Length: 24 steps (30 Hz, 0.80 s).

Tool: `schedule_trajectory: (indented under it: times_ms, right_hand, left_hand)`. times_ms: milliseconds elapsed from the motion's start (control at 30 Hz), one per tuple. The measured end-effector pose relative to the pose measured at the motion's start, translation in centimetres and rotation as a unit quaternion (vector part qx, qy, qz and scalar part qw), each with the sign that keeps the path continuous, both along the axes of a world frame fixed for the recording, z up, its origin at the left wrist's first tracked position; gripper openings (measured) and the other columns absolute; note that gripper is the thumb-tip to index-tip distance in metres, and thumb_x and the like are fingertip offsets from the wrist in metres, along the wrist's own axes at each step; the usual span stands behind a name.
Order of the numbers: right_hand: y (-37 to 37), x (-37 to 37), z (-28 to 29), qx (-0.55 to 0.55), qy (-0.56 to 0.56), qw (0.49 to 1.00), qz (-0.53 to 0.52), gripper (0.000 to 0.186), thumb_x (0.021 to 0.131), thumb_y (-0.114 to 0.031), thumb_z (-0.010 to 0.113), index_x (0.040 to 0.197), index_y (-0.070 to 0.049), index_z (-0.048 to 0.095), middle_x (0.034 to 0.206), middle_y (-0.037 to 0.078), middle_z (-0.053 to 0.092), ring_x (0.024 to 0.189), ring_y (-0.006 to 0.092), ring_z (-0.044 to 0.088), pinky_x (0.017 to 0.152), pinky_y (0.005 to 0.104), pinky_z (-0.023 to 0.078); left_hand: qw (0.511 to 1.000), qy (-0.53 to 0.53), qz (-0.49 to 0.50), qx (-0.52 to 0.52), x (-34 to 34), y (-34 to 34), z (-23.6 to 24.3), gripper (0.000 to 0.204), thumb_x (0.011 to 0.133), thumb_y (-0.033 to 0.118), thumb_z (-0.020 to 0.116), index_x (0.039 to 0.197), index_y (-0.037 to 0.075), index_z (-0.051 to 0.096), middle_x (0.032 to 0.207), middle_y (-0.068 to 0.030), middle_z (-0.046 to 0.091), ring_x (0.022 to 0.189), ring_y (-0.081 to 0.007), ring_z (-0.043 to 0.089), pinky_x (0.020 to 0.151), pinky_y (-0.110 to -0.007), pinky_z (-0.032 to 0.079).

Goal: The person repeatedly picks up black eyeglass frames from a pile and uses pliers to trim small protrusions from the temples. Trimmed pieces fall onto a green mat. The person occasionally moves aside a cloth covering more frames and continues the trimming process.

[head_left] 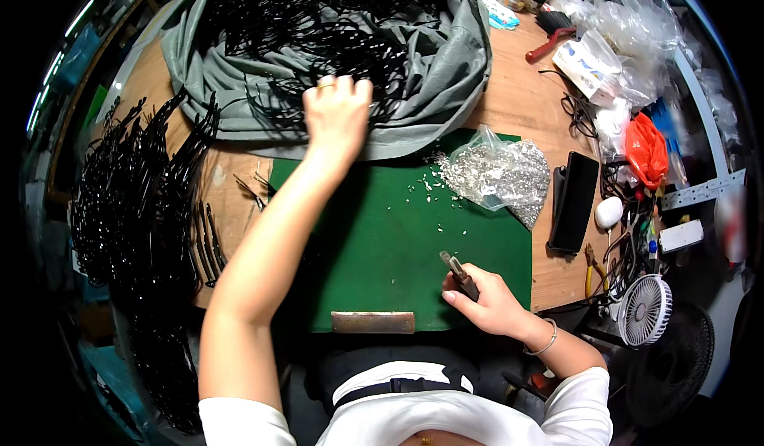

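Note:
My left hand [339, 112] reaches forward with its fingers curled down into a large heap of shiny black strands [318, 16]; the fingertips are hidden, and strands fan out around them. The heap lies in a crumpled grey cloth bag [458, 72]. Low over the right of a green mat [358, 239], my right hand [485, 299] is closed around a dark-handled hand tool [460, 275]. Its narrow metal tip points up and left. Beyond that hand, a clear plastic bag [501, 175] of small silvery pieces lies on its side, with several pieces spilled beside it.
A bundle of black strands [127, 199] hangs over the table's left edge. At the near edge of the mat sits a metal bar [372, 322]. On the right are a black phone [574, 199], yellow-handled pliers [590, 271], a small white fan [645, 311] and an orange plastic bag [645, 150].

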State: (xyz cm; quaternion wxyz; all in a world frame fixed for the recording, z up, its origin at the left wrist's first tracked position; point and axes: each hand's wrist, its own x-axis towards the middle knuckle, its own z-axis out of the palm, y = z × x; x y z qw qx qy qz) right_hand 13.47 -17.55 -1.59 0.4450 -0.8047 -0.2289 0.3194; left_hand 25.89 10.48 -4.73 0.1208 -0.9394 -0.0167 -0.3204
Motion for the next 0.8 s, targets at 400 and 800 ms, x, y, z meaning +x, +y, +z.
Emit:
schedule_trajectory:
  times_ms: [400,800]
  right_hand:
    - [1.4,-0.6,-1.3,0.000,-0.035,0.998,0.058,0.021,0.078,-0.017,0.060,0.090,-0.001,0.054,0.081,0.013,0.056,0.074,0.0239,0.056,0.066,0.0317,0.044]
    - [0.4,0.4,-0.4,-0.189,-0.363,0.905,0.117,0.042,0.069,-0.006,0.060,0.107,0.005,0.045,0.103,0.016,0.046,0.082,0.0303,0.055,0.072,0.0372,0.045]
  left_hand:
    - [0.999,0.010,0.007,-0.030,-0.6,-2.0,-0.4,0.007,0.069,0.014,0.056,0.071,0.009,0.051,0.074,-0.0066,0.054,0.067,-0.0199,0.056,0.051,-0.030,0.047]
    - [0.594,0.136,-0.241,-0.755,-8.7,-3.3,10.6,0.027,0.091,0.028,0.043,0.079,0.006,0.050,0.076,-0.0036,0.057,0.063,-0.0095,0.054,0.059,-0.020,0.041]
